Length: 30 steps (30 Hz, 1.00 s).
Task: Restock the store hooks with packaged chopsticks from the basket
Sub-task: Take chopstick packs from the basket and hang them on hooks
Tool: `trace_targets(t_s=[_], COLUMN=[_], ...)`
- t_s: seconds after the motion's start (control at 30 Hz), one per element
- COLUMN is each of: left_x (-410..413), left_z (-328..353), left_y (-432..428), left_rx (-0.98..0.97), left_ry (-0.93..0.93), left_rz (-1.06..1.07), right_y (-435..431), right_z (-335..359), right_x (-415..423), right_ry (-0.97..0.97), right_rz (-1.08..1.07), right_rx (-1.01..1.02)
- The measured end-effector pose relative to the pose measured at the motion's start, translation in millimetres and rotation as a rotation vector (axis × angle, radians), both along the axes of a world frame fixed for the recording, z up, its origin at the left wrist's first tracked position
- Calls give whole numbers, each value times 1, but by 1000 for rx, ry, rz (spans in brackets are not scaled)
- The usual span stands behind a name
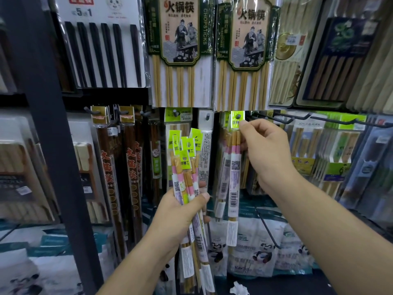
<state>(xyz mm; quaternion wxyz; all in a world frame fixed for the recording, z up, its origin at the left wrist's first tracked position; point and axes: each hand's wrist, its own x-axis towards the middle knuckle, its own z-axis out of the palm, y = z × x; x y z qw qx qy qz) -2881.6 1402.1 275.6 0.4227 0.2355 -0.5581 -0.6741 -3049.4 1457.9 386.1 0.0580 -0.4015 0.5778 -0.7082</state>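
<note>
While the left hand clenches a bundle of chopstick packs at lower centre of the frame, the right hand pinches the green header of a hanging pack on a hook just right of centre.

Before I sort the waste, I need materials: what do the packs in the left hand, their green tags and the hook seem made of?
Packs in the left hand: clear glossy plastic film, by the glare; sticks inside look like pale wood or bamboo. Green tags: printed card or paper, probably. Hook: dark, likely coated metal; too small to be sure.
</note>
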Motion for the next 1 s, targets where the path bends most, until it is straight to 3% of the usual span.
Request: trace_targets(t_s=[0.4, 0.73, 0.9, 1.0], left_x=[-1, -7, -7, -7], left_z=[2, 1, 3, -1], left_y=[3, 8, 7, 3], left_rx=[-151, -62, 85, 74], left_ry=[-3, 118, 186, 100], left_rz=[37, 7, -31, 63], right_y=[1, 7, 8, 10], right_z=[-19, -36, -31, -24], right_x=[-5, 32, 26, 21], right_ry=[49, 141, -13, -47], right_rz=[-124, 138, 173, 139], right_rx=[83, 56, 18, -29])
